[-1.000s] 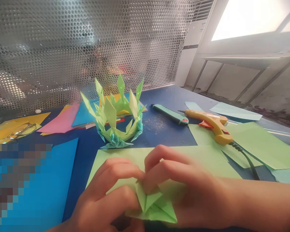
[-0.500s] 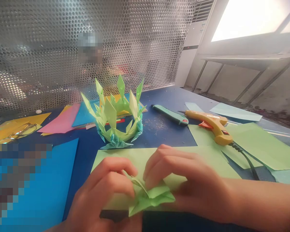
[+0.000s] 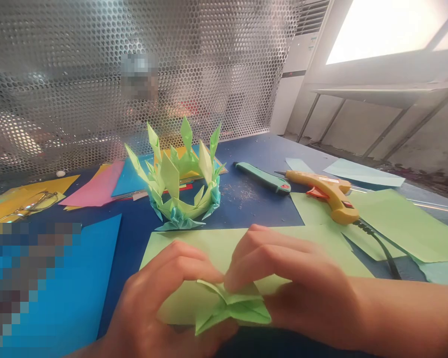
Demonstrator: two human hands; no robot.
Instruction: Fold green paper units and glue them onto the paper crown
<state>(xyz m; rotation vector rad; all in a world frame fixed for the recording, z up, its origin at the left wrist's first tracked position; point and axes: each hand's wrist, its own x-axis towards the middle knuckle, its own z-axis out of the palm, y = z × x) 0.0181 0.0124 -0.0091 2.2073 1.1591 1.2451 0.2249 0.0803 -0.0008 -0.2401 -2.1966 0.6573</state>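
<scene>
A small folded piece of light green paper (image 3: 233,309) is held between both hands, its creased flaps spread apart toward me. My left hand (image 3: 160,293) grips it from the left, with fingertips at its upper edge and the thumb side beneath. From the right, my right hand (image 3: 294,278) pinches its top flap; the right thumb is mostly hidden behind the paper. Under the hands lies a flat light green sheet (image 3: 194,238). Just beyond that sheet stands a pointed green paper crown (image 3: 169,176) with blue-green folded pieces round its base.
A green utility knife (image 3: 263,177) and a yellow glue gun (image 3: 321,188) with a black cord lie at right, near more green sheets (image 3: 406,223). Blue card (image 3: 93,283), pink paper (image 3: 97,186) and glasses (image 3: 32,204) are at left. A perforated metal panel (image 3: 227,64) closes the back.
My left fingers have moved right and up against the paper's top edge, close to my right fingertips. The folded paper's left flap now shows more openly.
</scene>
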